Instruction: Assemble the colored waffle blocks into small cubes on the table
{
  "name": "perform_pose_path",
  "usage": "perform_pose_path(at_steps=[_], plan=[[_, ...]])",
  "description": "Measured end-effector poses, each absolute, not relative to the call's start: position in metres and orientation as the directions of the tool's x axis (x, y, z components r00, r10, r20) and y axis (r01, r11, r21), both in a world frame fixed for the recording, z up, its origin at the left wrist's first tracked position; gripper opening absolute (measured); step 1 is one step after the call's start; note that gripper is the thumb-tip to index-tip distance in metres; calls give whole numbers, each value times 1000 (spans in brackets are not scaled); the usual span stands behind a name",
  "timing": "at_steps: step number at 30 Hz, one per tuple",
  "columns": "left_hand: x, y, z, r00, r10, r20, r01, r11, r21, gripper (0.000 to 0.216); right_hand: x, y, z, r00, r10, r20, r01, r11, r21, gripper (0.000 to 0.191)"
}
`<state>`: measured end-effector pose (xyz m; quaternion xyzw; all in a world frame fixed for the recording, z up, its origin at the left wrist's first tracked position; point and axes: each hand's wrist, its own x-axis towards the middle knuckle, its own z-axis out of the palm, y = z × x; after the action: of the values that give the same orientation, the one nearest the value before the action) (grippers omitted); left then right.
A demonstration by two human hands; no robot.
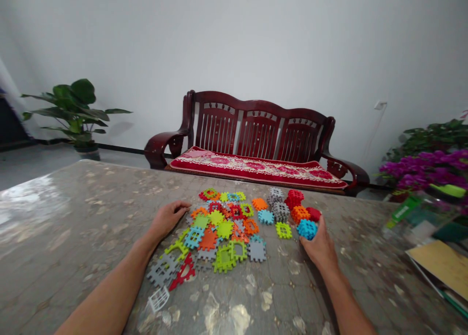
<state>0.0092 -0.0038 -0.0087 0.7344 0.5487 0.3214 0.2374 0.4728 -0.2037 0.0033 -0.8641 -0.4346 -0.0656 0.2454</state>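
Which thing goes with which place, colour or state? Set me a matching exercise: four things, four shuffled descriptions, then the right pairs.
1. Right hand
2. Flowers
3. Left hand
4. Bench

A. Left of the jumbled pieces
B. Bearing a red patterned cloth
C. At the blue stack
D. Purple

Pairs: 1-C, 2-D, 3-A, 4-B

Bare left forearm [117, 284] and bare right forearm [343, 296] of one person
Each tapers smoothly to a narrower wrist; the left hand [168, 222] and right hand [320, 246] are bare too
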Motion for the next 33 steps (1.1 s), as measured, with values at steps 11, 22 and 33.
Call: perform_pose_path(at_steps=[11, 22, 33], plan=[[10, -5, -10, 197, 957, 211, 655, -289, 698, 36, 477, -203, -4, 581, 726, 367, 811, -485, -327, 91], [10, -4, -12, 197, 958, 209, 636, -287, 716, 36, 479, -208, 22, 509, 739, 442, 859, -404, -315, 75], [12, -6, -9, 248, 948, 199, 599, -312, 737, 37, 383, -186, 5, 167, 868, 468, 857, 107, -503, 37]])
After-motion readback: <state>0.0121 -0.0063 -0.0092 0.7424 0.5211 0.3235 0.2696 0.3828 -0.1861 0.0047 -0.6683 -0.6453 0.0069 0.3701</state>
